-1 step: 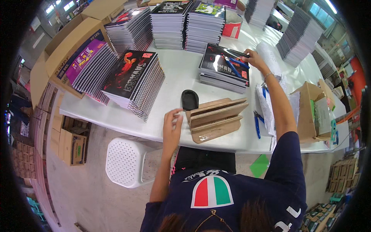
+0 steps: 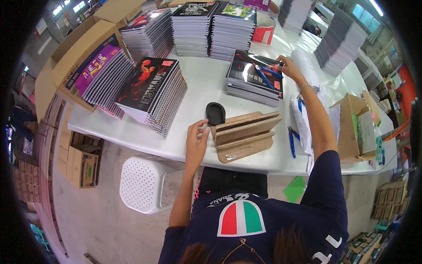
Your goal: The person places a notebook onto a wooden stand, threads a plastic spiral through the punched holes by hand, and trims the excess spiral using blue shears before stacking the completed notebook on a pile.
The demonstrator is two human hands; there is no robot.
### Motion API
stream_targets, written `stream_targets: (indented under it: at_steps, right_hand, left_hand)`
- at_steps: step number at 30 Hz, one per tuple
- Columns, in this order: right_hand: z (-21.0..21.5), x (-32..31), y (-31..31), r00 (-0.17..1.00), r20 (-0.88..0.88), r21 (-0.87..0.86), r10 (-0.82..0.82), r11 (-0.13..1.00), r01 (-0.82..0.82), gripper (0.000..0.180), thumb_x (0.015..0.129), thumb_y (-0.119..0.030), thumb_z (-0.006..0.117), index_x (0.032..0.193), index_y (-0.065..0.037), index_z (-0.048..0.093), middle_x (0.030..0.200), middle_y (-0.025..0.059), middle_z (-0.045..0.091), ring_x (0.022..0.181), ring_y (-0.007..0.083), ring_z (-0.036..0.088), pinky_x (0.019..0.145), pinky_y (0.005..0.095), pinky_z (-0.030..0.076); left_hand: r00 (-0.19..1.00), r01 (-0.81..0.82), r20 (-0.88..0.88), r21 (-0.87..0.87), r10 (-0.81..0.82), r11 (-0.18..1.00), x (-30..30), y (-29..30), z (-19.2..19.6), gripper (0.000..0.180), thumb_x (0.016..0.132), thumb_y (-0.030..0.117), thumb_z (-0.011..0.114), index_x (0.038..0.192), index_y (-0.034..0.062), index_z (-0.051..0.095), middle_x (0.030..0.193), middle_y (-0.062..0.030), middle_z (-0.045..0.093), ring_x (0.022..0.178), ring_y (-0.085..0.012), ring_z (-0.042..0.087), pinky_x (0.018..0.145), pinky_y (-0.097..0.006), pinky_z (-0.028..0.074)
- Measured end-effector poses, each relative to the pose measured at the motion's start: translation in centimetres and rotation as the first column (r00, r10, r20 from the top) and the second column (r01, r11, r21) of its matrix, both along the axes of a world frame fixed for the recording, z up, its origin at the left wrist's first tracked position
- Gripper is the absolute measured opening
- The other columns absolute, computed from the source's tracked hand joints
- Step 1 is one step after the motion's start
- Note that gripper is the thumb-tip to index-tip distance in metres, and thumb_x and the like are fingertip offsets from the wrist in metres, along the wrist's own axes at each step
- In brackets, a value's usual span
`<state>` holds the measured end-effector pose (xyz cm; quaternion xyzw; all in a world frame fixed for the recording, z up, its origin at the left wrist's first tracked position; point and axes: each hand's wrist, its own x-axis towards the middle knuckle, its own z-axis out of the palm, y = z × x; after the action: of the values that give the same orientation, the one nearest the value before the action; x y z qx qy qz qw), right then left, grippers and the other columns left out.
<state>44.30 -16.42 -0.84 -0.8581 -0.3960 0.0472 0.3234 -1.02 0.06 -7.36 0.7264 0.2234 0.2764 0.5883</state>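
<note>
My right hand (image 2: 288,68) pinches the far right corner of the top spiral notebook (image 2: 241,66) on a short stack with glossy black covers. A pair of blue-handled pliers (image 2: 266,78) lies across that cover, close to my fingers. Its jaws are hard to make out. My left hand (image 2: 196,141) is held up with loosely bent, parted fingers and nothing visible in it. Beside its fingertips are a slotted brown cardboard stand (image 2: 244,136) and a small black rounded holder (image 2: 215,114).
Spiral notebook stacks (image 2: 151,94) stand at left and along the back, near an open carton (image 2: 72,61). To the right lie blue cutters (image 2: 292,141), bubble wrap (image 2: 327,119) and a cardboard box (image 2: 351,127). A white stool (image 2: 140,185) stands below the table's front edge.
</note>
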Motion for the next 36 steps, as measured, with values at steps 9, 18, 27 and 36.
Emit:
stream_targets:
  at_steps: [9, 18, 27, 36]
  right_hand:
    - [2.8, -4.0, 0.6, 0.996, 0.012, 0.244, 0.09, 0.965, -0.091, 0.03, 0.08, -0.006, 0.066, 0.11, -0.007, 0.06, 0.083, 0.0109, 0.067, 0.078, 0.0173, 0.062, 0.074, 0.0313, 0.047]
    - [8.1, -10.0, -0.3, 0.876, 0.345, 0.607, -0.338, 0.792, 0.067, 0.025, 0.085, -0.003, 0.058, 0.109, -0.011, 0.06, 0.095, 0.0126, 0.067, 0.083, 0.0254, 0.063, 0.078, 0.0325, 0.047]
    - [8.0, -16.2, -10.4, 0.995, -0.036, 0.739, 0.089, 0.672, -0.033, 0.024, 0.085, 0.009, 0.054, 0.106, -0.003, 0.054, 0.101, 0.0056, 0.057, 0.094, 0.0138, 0.056, 0.087, 0.0264, 0.042]
    - [5.6, -16.5, -15.3, 0.986, -0.074, 0.647, 0.147, 0.759, -0.064, 0.031, 0.079, 0.013, 0.054, 0.103, -0.007, 0.053, 0.105, 0.0065, 0.055, 0.102, 0.016, 0.053, 0.094, 0.0286, 0.039]
  left_hand:
    - [0.941, 0.338, -0.004, -0.038, -0.338, 0.94, 6.4, 3.0, -0.7, 0.029, 0.091, 0.01, 0.059, 0.121, 0.0066, 0.062, 0.118, -0.0114, 0.055, 0.103, -0.0197, 0.059, 0.089, -0.03, 0.049]
    - [0.979, 0.199, -0.02, -0.099, -0.202, 0.975, 4.4, 4.2, -0.1, 0.038, 0.094, 0.02, 0.057, 0.13, 0.0074, 0.057, 0.125, -0.0091, 0.059, 0.108, -0.0169, 0.056, 0.091, -0.031, 0.044]
    - [0.96, -0.217, 0.098, -0.336, 0.263, 0.917, -6.1, 1.1, 2.9, 0.03, 0.096, 0.015, 0.054, 0.121, -0.0017, 0.058, 0.118, -0.0082, 0.058, 0.107, -0.0164, 0.054, 0.095, -0.03, 0.041]
    - [0.097, 0.91, 0.783, 0.18, -0.614, 0.373, -7.3, -8.7, 18.2, 0.067, 0.095, 0.053, 0.032, 0.122, -0.0032, 0.056, 0.119, -0.025, 0.053, 0.119, -0.0348, 0.046, 0.103, -0.05, 0.026]
